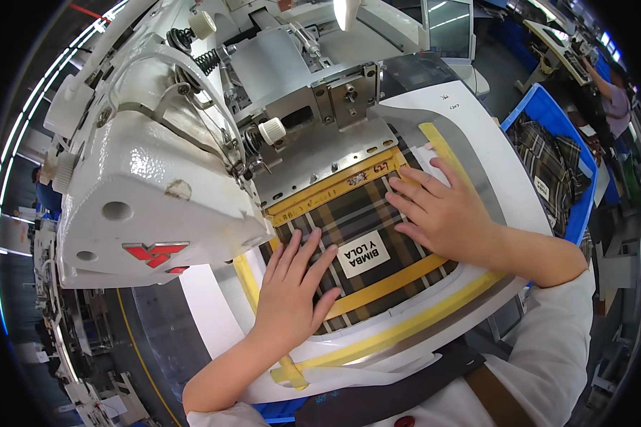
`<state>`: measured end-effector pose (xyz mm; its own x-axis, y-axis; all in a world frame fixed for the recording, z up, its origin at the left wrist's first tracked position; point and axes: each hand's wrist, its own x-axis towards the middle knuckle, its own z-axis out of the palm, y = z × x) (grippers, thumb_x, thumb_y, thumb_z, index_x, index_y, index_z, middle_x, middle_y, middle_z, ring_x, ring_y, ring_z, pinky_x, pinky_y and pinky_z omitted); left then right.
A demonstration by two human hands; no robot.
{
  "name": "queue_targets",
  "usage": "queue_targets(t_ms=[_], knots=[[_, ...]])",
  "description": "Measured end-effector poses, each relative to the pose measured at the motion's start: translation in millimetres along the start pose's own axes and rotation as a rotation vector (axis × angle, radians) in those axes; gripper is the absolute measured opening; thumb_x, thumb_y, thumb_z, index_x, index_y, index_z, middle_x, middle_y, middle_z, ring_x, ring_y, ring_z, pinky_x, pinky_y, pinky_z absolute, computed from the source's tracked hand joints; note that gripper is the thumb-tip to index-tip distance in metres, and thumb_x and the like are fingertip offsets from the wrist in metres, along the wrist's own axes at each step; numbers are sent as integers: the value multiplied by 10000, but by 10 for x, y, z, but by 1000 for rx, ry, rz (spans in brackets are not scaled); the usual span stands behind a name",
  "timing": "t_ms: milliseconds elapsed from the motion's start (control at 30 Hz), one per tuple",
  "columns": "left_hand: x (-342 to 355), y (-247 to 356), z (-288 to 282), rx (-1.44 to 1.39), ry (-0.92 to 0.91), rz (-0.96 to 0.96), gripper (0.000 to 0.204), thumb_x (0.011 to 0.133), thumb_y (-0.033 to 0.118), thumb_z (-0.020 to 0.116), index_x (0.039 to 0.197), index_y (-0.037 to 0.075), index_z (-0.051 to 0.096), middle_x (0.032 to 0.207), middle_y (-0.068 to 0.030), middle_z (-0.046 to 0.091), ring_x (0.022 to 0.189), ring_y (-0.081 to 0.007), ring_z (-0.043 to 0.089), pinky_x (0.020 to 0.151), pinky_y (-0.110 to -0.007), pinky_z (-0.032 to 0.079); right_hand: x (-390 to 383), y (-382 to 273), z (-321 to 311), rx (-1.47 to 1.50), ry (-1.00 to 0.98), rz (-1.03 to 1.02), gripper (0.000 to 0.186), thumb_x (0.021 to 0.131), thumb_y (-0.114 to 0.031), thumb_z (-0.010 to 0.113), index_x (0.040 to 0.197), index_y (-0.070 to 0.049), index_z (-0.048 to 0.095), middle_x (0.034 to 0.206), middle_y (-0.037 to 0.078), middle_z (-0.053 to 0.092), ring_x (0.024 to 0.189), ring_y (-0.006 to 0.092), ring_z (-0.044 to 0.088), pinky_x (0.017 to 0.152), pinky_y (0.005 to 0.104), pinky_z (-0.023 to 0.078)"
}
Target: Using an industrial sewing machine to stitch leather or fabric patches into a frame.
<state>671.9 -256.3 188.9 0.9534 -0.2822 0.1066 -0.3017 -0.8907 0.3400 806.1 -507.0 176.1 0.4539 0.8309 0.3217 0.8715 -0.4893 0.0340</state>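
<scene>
Left grip (290, 299) is spread wide, palm down, with its fingertips on the left part of a dark checked cloth (352, 211). Right grip (441, 210) is spread too, and its fingertips are on the right part of the same cloth. Neither one is pinching anything. The cloth lies flat between the two, right in front of a big white machine (149, 185). A white label (363, 254) with black letters sits near the middle of the cloth, just beside the left thumb. It looks upside down from here. One yellow strip (395, 286) crosses the near part of the cloth. Another yellow bar (335, 191) crosses the far part, next to a shiny metal plate (327, 167) on the machine. Yellow tape (406, 331) runs around the cloth. Off to the right, a blue box (581, 217) holds more checked cloth (548, 160).
</scene>
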Motion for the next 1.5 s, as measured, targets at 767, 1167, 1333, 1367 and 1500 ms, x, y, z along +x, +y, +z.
queue_targets(t_ms=[767, 1167, 1333, 1367, 1500], knots=[[3, -18, 88, 47, 101, -43, 489, 773, 237, 669, 1241, 141, 561, 1361, -126, 466, 1264, -376, 419, 1048, -489, 313, 62, 5, 31, 43, 8, -16, 392, 754, -166, 680, 1114, -25, 610, 1145, 89, 615, 1109, 215, 548, 1049, 460, 312], [-42, -34, 148, 19, 116, -48, 485, 777, 224, 659, 1240, 143, 545, 1363, -117, 462, 1276, -360, 409, 1050, -497, 304, 72, -27, 38, 53, 37, -56, 397, 746, -191, 686, 1080, 12, 621, 1117, 127, 620, 1078, 240, 558, 1033, 443, 332], [-55, -46, 155, 26, 97, -71, 486, 766, 211, 660, 1235, 149, 550, 1356, -118, 466, 1275, -358, 413, 1056, -495, 299, 67, -28, 66, 49, 43, -66, 389, 749, -205, 687, 1060, 22, 632, 1103, 142, 628, 1063, 250, 568, 1026, 442, 343], [-59, -59, 161, 19, 95, -85, 488, 761, 206, 660, 1234, 152, 551, 1353, -118, 468, 1275, -358, 414, 1058, -494, 297, 73, -36, 90, 46, 51, -83, 385, 761, -214, 676, 1055, 32, 633, 1093, 150, 630, 1063, 255, 568, 1024, 442, 345], [-114, -93, 155, 65, 86, -101, 484, 775, 232, 653, 1239, 149, 541, 1354, -110, 455, 1258, -342, 419, 1066, -489, 298, 106, -81, 137, -45, 35, -146, 391, 750, -226, 683, 1055, 15, 640, 1109, 133, 626, 1088, 247, 559, 1015, 439, 352]])
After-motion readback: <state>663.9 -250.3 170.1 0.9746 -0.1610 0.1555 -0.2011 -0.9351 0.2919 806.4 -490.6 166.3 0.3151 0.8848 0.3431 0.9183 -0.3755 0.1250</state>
